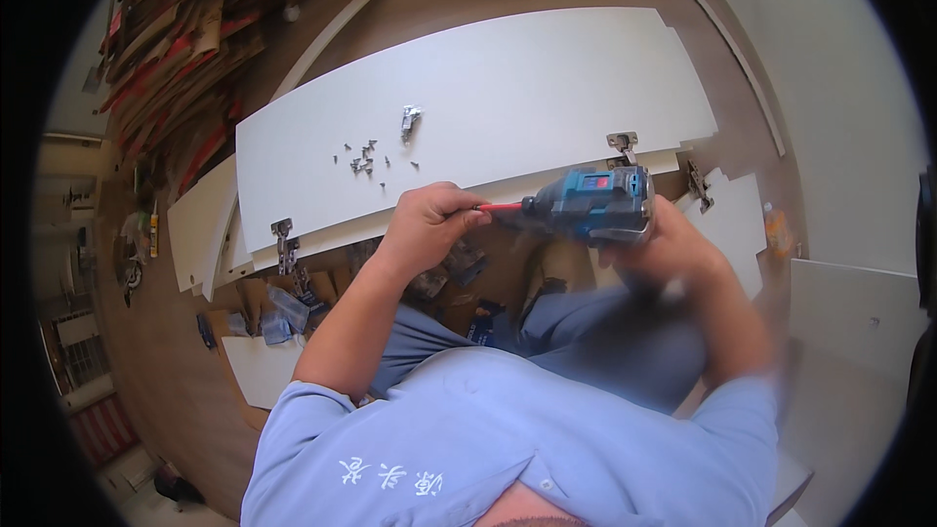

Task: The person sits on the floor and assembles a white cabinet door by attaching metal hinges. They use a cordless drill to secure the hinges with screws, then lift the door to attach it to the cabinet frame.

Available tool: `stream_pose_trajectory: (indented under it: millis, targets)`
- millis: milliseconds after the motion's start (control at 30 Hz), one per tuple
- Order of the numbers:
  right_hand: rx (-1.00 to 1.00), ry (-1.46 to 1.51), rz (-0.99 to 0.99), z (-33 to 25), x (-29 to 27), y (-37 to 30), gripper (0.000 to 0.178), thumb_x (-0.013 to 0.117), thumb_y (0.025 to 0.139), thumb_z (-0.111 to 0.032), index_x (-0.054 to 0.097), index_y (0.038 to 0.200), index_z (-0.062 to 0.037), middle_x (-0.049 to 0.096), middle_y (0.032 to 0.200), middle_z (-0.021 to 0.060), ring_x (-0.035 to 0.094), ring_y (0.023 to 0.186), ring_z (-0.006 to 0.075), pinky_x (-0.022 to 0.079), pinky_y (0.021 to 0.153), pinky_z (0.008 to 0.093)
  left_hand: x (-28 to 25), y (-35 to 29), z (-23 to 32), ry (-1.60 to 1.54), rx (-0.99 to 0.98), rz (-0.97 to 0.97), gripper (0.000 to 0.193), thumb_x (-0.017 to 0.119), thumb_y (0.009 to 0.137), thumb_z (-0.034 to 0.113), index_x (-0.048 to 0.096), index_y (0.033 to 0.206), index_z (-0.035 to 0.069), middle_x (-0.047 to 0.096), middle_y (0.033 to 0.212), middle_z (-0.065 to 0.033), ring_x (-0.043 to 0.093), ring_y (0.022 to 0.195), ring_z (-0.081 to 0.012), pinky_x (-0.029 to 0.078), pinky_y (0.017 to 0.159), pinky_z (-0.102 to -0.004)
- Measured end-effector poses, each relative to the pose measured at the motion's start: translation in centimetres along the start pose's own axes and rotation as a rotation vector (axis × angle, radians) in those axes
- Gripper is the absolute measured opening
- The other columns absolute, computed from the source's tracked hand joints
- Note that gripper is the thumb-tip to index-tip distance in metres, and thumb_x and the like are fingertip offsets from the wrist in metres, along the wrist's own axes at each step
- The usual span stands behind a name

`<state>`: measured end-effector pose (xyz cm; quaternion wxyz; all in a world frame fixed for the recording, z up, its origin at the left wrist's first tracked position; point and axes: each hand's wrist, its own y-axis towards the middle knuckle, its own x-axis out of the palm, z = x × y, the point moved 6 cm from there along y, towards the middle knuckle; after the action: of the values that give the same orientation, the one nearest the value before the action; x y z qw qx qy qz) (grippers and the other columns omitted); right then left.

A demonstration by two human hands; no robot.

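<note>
My right hand (664,239) grips a blue and black cordless driver (593,203), held level with its nose toward the left. A red bit (501,207) sticks out of the nose. The fingers of my left hand (434,222) pinch together at the tip of that bit; whether a screw sits between them is too small to tell. Just beyond lies a white panel (527,68). Several small screws (363,162) are scattered on it beside a loose metal hinge (410,123). One hinge (283,239) sits at the panel's near left edge and another hinge (623,146) at its near right.
More white boards lie beneath the panel. Flattened cardboard (185,59) is heaped at the far left. Plastic wrappings (283,317) lie on the floor by my left arm. An orange bottle (777,231) stands at the right, near a white wall (830,68).
</note>
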<state>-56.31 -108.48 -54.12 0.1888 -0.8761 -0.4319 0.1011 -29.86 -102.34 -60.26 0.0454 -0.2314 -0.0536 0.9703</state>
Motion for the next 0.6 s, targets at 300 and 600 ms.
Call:
stream_pose_trajectory:
  millis: [300, 600]
  targets:
    - [-0.069, -0.201, 0.230, 4.5, -6.3, -4.3, 0.059, 0.087, 0.074, -0.004, 0.062, 0.127, -0.0026, 0.068, 0.115, 0.0065, 0.063, 0.103, 0.0161, 0.051, 0.093, 0.0342, 4.8, 5.4, 1.0, 0.027, 0.076, -0.195, 0.042, 0.086, 0.078, 0.010, 0.073, 0.119, 0.007, 0.065, 0.074, -0.0066, 0.060, 0.066, -0.0140, 0.047, 0.062, -0.0280]
    - [0.038, 0.104, 0.692, 9.7, -12.8, -10.8, 0.036, 0.081, 0.080, 0.001, 0.066, 0.113, -0.0010, 0.072, 0.092, 0.0058, 0.068, 0.083, 0.0143, 0.055, 0.074, 0.0320, 13.2, 15.2, 0.8, 0.574, 0.330, -0.327, 0.059, 0.075, 0.089, 0.037, 0.056, 0.142, 0.018, 0.071, 0.094, -0.0104, 0.068, 0.091, -0.0312, 0.054, 0.079, -0.0424]
